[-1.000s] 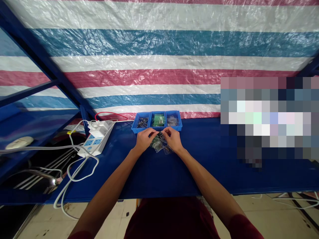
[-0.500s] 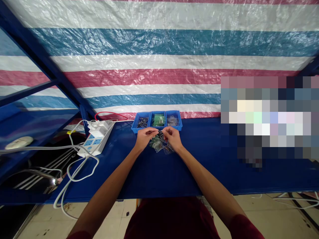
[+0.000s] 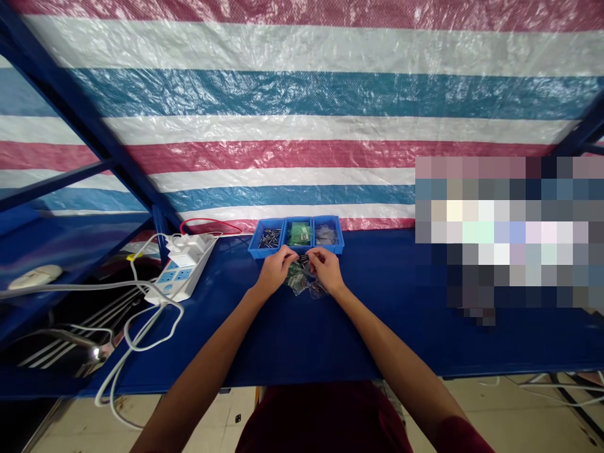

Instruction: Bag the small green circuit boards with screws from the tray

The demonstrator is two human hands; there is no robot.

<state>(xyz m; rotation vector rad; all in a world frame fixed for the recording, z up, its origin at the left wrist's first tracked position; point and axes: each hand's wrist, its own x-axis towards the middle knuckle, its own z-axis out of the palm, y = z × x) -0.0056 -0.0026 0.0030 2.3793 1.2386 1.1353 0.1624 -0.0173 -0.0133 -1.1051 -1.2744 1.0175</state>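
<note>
While your right hand keeps its fingers pinched, apparently on small dark pins, your left hand has drawn back slightly, fingers curled, contents indeterminable. The pins remain above clear bags on the desk; handling appears unfinished.

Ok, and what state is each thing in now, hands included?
Left hand: fingers pinched; grip unclear.
Right hand: fingers closed on small dark pieces.
Left bin: open, holding thin metal pieces.
Middle bin: open, holding green packets.
Right bin: open, holding clear sheets or bags.
Loose bags: overlapping, below the hands.
Power strip: adapters plugged in, some sockets free.
White cables: loosely looped.
</note>
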